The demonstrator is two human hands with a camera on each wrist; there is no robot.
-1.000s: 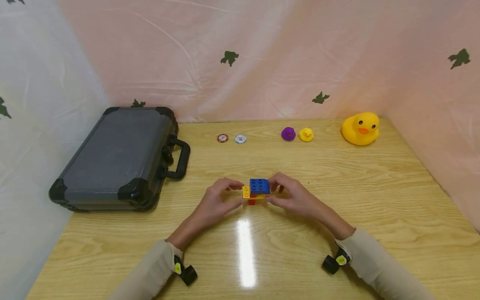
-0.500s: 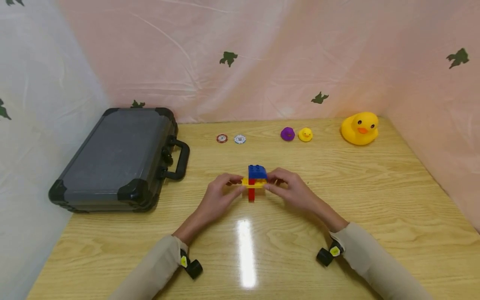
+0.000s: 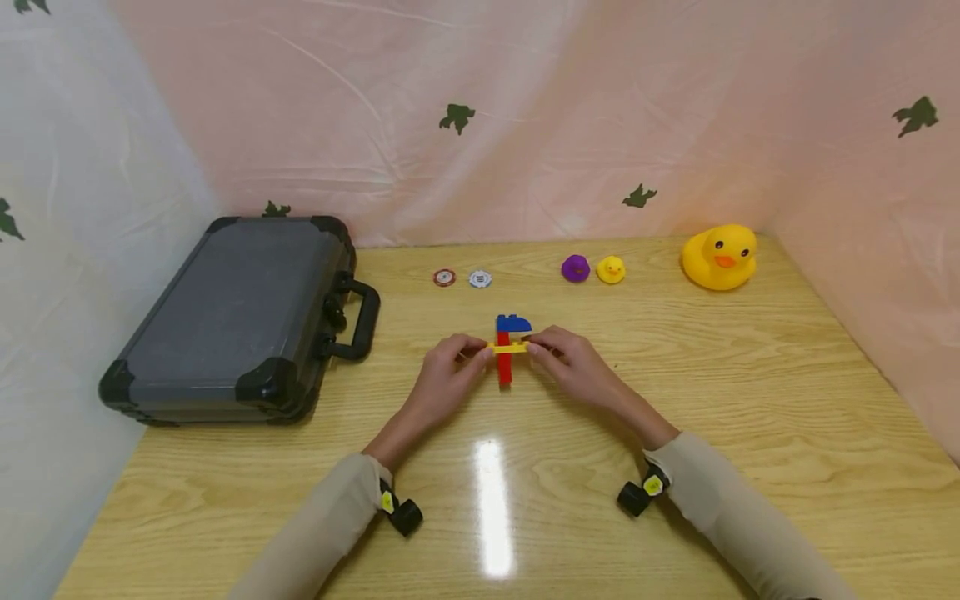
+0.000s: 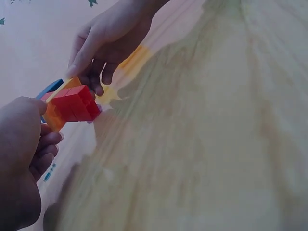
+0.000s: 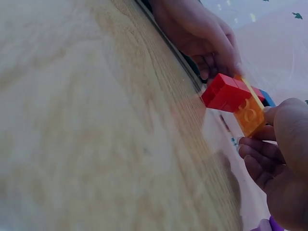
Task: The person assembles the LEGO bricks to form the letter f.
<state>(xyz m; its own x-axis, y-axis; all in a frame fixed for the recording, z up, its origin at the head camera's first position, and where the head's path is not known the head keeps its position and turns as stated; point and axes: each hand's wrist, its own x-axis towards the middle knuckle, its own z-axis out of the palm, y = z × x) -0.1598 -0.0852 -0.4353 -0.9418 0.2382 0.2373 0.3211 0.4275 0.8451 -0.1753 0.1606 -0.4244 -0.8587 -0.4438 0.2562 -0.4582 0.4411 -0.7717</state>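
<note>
A small figure of toy building bricks stands upright between the two hands, mid-table in the head view. Red bricks (image 3: 505,367) form its column, crossed by a flat yellow plate (image 3: 511,348). On top sits a blue brick (image 3: 513,323) with a rounded right end. The left hand (image 3: 448,377) pinches the plate's left end between thumb and fingers. At the other end, the right hand (image 3: 576,367) pinches it the same way. The left wrist view shows the red bricks (image 4: 74,103) reaching out below the plate. From the right wrist, the plate's hollow underside (image 5: 250,115) shows.
A grey hard case (image 3: 232,308) with a black handle lies at the left. Along the back are a red-rimmed chip (image 3: 444,277), a white-and-blue chip (image 3: 480,278), a purple duck (image 3: 576,268), a small yellow duck (image 3: 611,269) and a large yellow duck (image 3: 718,258).
Both hands have moved the brick figure up and away from the person, tilting it so its red column now faces the head camera and the blue brick's top has turned away.
</note>
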